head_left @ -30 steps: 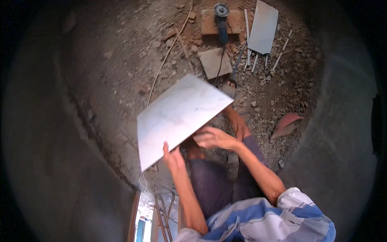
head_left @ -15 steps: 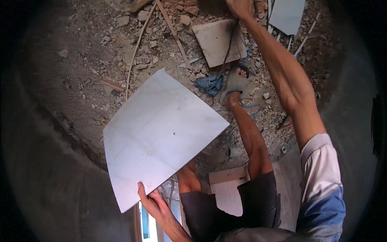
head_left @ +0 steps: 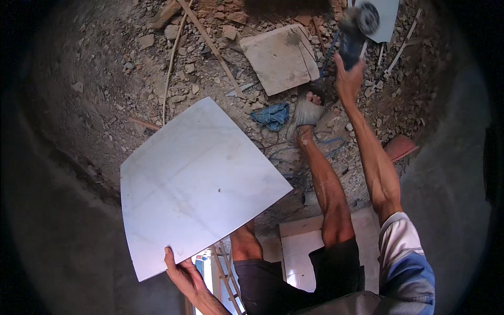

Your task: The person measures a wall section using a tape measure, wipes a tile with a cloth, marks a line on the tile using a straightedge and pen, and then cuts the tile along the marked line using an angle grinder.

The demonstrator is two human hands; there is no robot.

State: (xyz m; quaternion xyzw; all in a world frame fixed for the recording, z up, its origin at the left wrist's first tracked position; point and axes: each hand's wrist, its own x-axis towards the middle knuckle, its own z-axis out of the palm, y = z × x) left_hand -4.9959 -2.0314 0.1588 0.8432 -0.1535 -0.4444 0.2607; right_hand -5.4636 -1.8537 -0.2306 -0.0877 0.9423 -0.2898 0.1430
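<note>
**Tile in one hand, grinder in the other**

Gripping the near corner of a large white tile, the left hand holds it tilted above the rubble-strewn ground. The right hand, arm stretched far forward, is closed around the body of an angle grinder, which looks blurred. Between the two lie a square stone slab and a blue rag, beside the person's sandalled foot.

Rubble-strewn dirt floor meets a grey concrete wall in daylight.
</note>
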